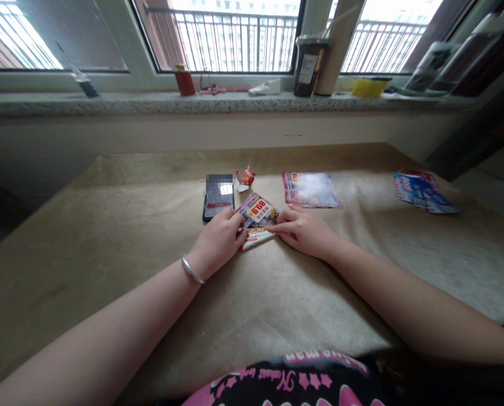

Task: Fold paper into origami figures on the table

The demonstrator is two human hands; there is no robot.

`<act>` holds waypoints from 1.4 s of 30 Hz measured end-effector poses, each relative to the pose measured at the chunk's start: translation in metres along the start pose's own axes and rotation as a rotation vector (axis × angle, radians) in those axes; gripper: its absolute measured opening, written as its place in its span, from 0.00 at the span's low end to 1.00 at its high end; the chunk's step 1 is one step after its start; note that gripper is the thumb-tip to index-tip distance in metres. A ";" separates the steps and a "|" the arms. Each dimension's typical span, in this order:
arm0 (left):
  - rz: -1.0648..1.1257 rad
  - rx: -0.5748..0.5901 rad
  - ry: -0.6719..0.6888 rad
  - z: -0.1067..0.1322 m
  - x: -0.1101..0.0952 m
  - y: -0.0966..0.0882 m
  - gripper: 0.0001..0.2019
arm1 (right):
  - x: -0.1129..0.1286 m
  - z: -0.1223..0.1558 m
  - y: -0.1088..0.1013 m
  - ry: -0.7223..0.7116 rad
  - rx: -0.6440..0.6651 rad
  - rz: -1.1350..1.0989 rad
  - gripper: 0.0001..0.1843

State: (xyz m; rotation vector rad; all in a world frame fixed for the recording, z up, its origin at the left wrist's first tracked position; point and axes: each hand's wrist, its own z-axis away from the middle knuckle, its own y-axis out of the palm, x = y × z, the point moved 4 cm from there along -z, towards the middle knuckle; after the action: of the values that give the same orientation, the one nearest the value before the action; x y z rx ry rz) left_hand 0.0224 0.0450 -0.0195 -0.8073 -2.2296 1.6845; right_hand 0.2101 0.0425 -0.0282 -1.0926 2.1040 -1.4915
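Observation:
A colourful printed paper flyer (258,211) lies on the table between my two hands, with a strip of its near edge folded over and showing a white and red side. My left hand (220,235), a silver bangle on its wrist, pinches the flyer's left edge by the fold. From the other side, my right hand (303,230) grips the right edge, its fingertips pressed along the crease. Just beyond my left hand lies a dark phone (219,194). A small folded red and white paper piece (246,178) sits past the flyer.
A stack of printed flyers (312,189) lies beyond my right hand. More blue and pink printed papers (425,192) rest at the far right of the table (150,186). On the windowsill (129,104) stand a red container (185,80), a dark jar (308,67) and a yellow object (369,87).

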 end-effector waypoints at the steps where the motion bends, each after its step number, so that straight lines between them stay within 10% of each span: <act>1: 0.011 -0.013 0.013 0.000 0.001 0.000 0.05 | 0.000 0.000 0.000 -0.001 0.001 0.001 0.13; 12: 0.132 0.050 0.161 0.001 0.010 0.000 0.08 | -0.001 0.002 0.001 -0.002 0.016 0.010 0.13; 22: -0.009 0.047 0.321 0.010 -0.021 -0.009 0.13 | -0.001 0.001 0.001 -0.007 0.015 0.035 0.13; 42: -0.106 0.044 0.342 0.010 -0.028 -0.005 0.13 | 0.002 0.000 -0.001 -0.003 0.025 0.037 0.13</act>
State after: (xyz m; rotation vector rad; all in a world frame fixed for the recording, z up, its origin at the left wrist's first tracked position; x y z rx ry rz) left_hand 0.0393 0.0207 -0.0140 -0.8758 -1.9601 1.4194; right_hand 0.2095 0.0407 -0.0269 -1.0412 2.0871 -1.4941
